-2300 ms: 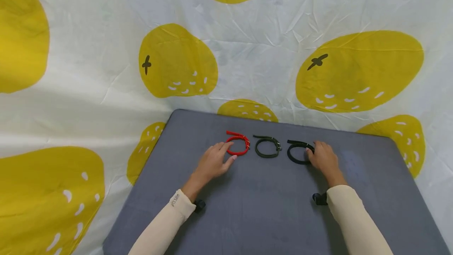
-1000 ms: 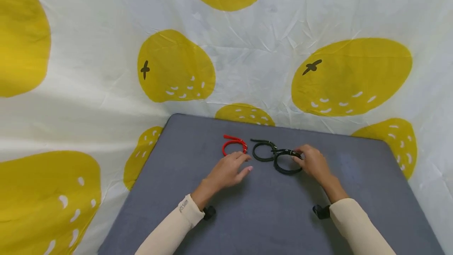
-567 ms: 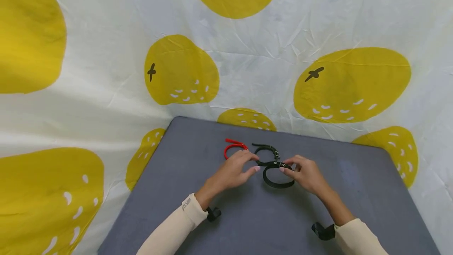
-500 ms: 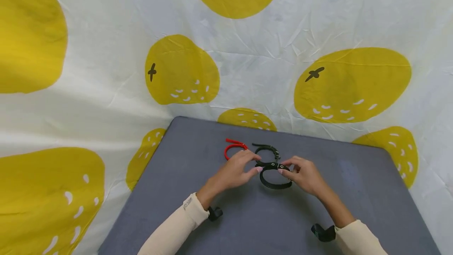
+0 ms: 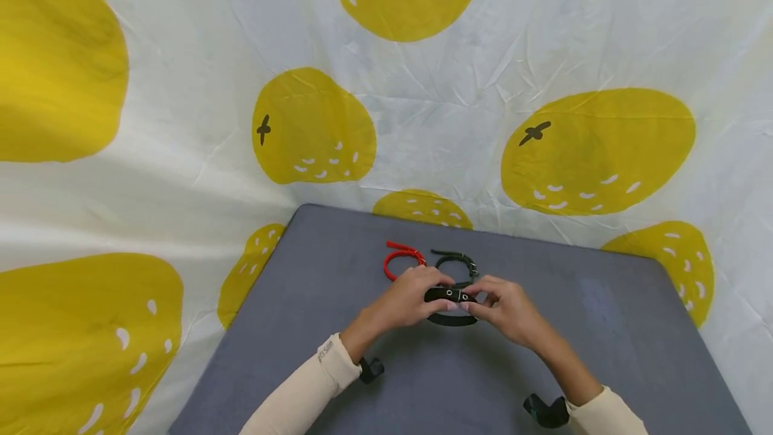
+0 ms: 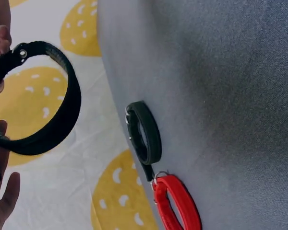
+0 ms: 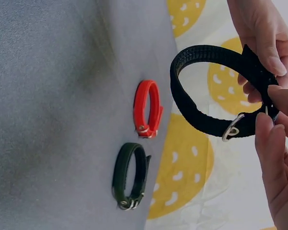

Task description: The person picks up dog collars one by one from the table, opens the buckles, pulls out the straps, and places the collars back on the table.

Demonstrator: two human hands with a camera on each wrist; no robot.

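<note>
A black dog collar [image 5: 443, 295], buckled into a loop, is held up off the table between both hands. My right hand [image 5: 507, 307] pinches it beside the buckle, with thumb and fingertips at the strap in the right wrist view. My left hand [image 5: 410, 297] holds the strap's tail end between thumb and fingers. A metal D-ring hangs from the collar [image 7: 197, 110] in the right wrist view, and an eyelet shows on the collar [image 6: 62, 117] in the left wrist view. Behind the hands lie a red collar [image 7: 140, 103] and a dark green collar [image 7: 119, 175], both looped.
The grey table [image 5: 423, 381] extends around the hands. At its far edge hangs a white cloth [image 5: 435, 146] printed with yellow fruit. Black wrist camera mounts [image 5: 546, 411] hang beneath both sleeves.
The right hand has picked up the black collar from the right end of the row and brought it left and nearer. The left hand has moved right and taken hold of its strap.
</note>
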